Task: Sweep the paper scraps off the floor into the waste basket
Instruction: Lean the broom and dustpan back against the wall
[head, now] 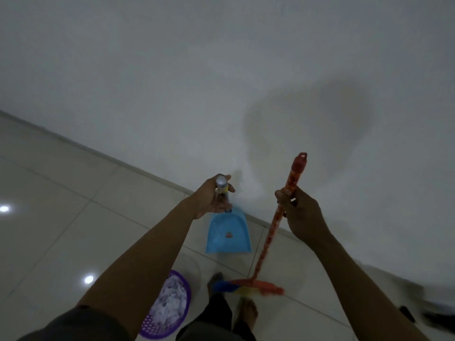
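Head view: scraps (170, 301) sat piled in the purple basket (151, 327) at lower left, next to the person's legs. I saw no loose ones on the floor (73, 205) in frame, so the job looked near done.

Left hand (213, 196) was curled round the top of the dustpan (227, 233) handle. Right hand (301, 212) gripped the broom (268, 239) shaft high up, just under the red end cap. Broom head (256, 286) was down near the bare feet, blurred.

Handling, my read:
- scraps: near weightless, flimsy, would drift on any fast stroke
- broom: light, stiff shaft; a lower grip would give more control
- dustpan: thin light plastic, hung from its long handle; couldn't tell if the lip touched the floor

Floor was glossy pale tile with lamp glare, probably slick, and grout lines could trap bits. Plain white wall (197, 70) met it at a low skirting. Dark blurred object at lower right, couldn't identify.
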